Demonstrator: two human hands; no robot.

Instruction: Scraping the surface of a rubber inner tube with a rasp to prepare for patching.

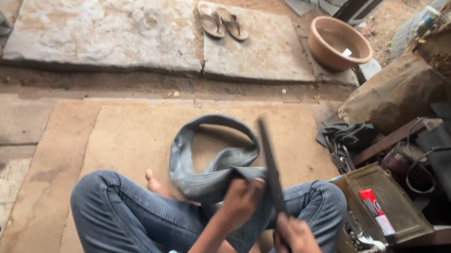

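The person is sitting cross-legged on a worn brown mat (141, 134) on the floor, wearing blue jeans, one bare foot showing past the knee. The left hand (241, 196) is closing its fingers (255, 186) around a fold of a grey rubber inner tube (216, 164), pinching it over the lap. From those fingers the tube is looping away and upward across the mat, forming a slack ring that is lying flat beyond the knees.

The right hand (294, 241) is wrapping its fingers tightly around the lower end of a long, dark, flat file (270, 165). The file is slanting up and away from that grip, passing just beside the left fingers and crossing the pinched fold of tube; it looks to be touching the rubber there, though motion blur is making that hard to confirm.

To the right of the right-hand fingers an open wooden tool box (390, 208) is sitting, holding a red and white tube-shaped package (376, 210). Further right, dark clutter and cables are piling up. Well beyond both hands, past the mat, stone slabs (107, 25) are lying on the dirt, carrying a pair of sandals (222, 22), and a terracotta-coloured basin (339, 43) is resting near them.
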